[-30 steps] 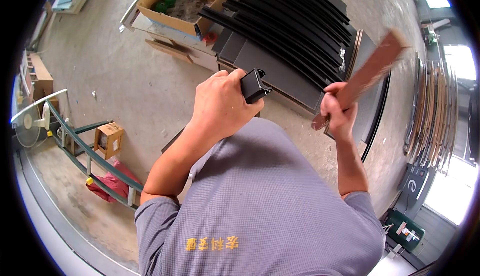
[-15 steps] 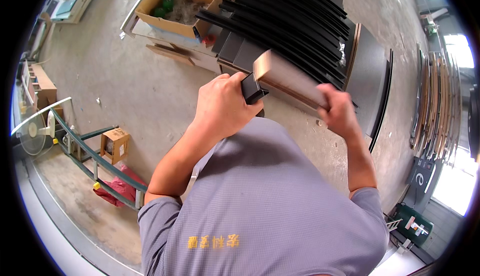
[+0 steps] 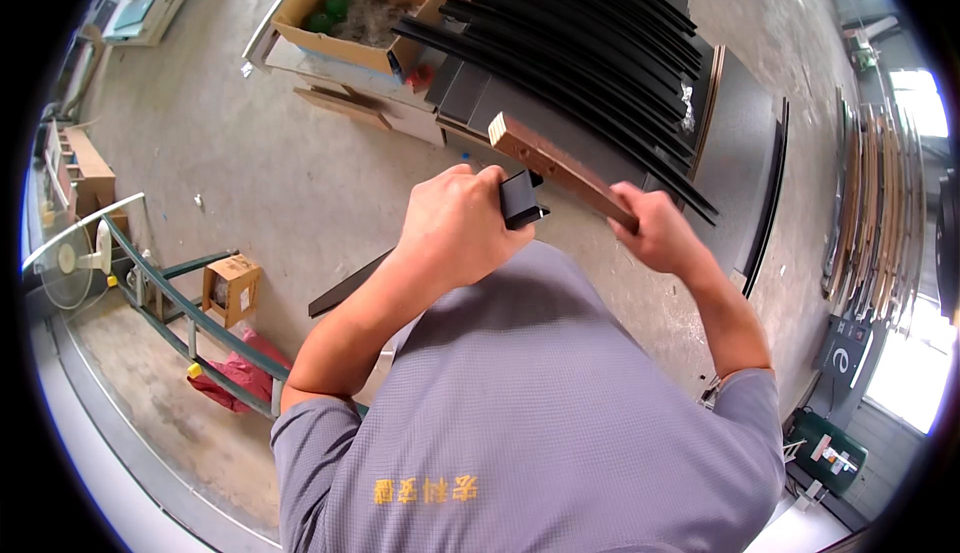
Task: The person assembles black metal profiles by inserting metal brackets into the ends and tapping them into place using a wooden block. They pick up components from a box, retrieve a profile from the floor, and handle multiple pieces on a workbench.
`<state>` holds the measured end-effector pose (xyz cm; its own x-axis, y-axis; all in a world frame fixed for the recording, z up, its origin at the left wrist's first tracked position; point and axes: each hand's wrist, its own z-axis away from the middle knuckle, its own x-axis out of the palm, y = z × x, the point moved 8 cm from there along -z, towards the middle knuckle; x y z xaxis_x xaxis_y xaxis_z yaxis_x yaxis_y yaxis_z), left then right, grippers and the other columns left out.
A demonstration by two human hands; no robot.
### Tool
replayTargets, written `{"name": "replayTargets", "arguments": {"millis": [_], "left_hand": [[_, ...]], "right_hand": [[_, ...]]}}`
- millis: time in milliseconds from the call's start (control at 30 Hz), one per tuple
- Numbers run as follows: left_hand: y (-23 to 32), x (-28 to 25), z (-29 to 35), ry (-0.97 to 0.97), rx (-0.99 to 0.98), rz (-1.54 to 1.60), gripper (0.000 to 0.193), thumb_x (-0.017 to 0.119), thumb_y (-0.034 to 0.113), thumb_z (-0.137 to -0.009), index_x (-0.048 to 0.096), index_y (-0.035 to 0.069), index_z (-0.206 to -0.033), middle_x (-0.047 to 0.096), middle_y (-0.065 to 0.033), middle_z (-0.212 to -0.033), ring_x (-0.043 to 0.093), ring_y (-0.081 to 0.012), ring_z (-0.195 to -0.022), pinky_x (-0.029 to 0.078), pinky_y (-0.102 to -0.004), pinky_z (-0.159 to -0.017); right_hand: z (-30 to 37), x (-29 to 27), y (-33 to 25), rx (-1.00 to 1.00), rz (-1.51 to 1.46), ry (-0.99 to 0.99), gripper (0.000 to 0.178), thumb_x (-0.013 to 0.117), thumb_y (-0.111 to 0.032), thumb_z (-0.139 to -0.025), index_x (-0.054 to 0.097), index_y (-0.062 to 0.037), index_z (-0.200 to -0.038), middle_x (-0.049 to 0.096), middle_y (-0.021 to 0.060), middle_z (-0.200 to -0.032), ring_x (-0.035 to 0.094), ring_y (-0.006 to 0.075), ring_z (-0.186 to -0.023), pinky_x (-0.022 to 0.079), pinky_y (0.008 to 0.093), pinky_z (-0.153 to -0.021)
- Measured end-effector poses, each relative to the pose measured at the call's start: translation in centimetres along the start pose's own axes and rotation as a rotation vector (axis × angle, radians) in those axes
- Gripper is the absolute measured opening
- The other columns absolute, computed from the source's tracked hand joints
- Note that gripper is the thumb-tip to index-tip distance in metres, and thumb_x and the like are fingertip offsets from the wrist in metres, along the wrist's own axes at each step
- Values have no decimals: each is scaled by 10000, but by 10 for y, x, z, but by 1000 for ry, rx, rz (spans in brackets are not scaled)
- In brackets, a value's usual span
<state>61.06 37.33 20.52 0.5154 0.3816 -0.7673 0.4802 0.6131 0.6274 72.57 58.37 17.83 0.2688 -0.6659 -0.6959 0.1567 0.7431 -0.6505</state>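
Left hand [image 3: 455, 223]: closed around a black profile [image 3: 519, 201], fingers wrapped over it, its open channel end poking out past the thumb side, in front of the person's chest. Right hand [image 3: 655, 223]: closed on the near end of a reddish-brown wooden bar [image 3: 565, 168]. Bar slants up and leftward from that grip, pale squared end farthest out, a couple of dark spots along its side. It sits just beyond the profile's end; can't tell if the two touch. A dark strip [image 3: 350, 283] shows beyond the left forearm; can't tell whether it's the same piece as the profile.

Ahead of the hands: many long black strips [image 3: 590, 63] side by side across dark panels [image 3: 725, 153], with a shiny silvery scrap [image 3: 687, 103] near their right ends. Left of those, an open cardboard box [image 3: 345, 48] on a pale table [image 3: 415, 121], green things [image 3: 325, 15] and clear plastic inside.

Person's left: green metal frame [image 3: 190, 308] with yellow parts, white fan [image 3: 75, 263], small carton [image 3: 230, 288], red cloth [image 3: 240, 378] on the concrete floor [image 3: 230, 153]. Far right: row of long upright strips [image 3: 862, 213], dark green machine [image 3: 825, 450] nearer.
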Motion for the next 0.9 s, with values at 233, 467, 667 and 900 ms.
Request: {"name": "replayTargets", "arguments": {"millis": [233,467,667,900], "left_hand": [[-6,-8,-11,57,7,2,239,728,258,-771,641,40,-814,647,-145,-778,651,-331,-837,535,-441,-777],[-19,-5,-4,-11,-94,-17,265,718,267,-780,637,22,-837,664,-176,-843,661,-372,-867,535,-462,-799],[-70,-74,3,137,-218,40,303,743,271,-780,681,17,-933,649,-168,-823,666,-289,-778,525,-412,-718],[-306,-404,277,857,163,1121,255,572,205,-931,623,-28,-1020,552,-207,-1154,506,-312,-1086,372,-423,-961]], "right_hand": [[12,8,21,-216,-329,322,163,543,-83,-1027,640,-1,-1130,501,-27,-677,451,63,-544,382,264,-518],[11,-15,15,-107,-709,604,234,619,-129,-1013,597,-12,-1215,548,-7,-660,492,79,-528,423,266,-517],[-18,25,6,-13,-561,117,613,510,-612,-1037,645,-31,-1178,543,67,-752,468,172,-674,421,329,-665],[-21,71,30,219,-725,-347,476,480,-387,-1108,744,-7,-997,653,1,-741,551,76,-639,446,250,-603]]}}
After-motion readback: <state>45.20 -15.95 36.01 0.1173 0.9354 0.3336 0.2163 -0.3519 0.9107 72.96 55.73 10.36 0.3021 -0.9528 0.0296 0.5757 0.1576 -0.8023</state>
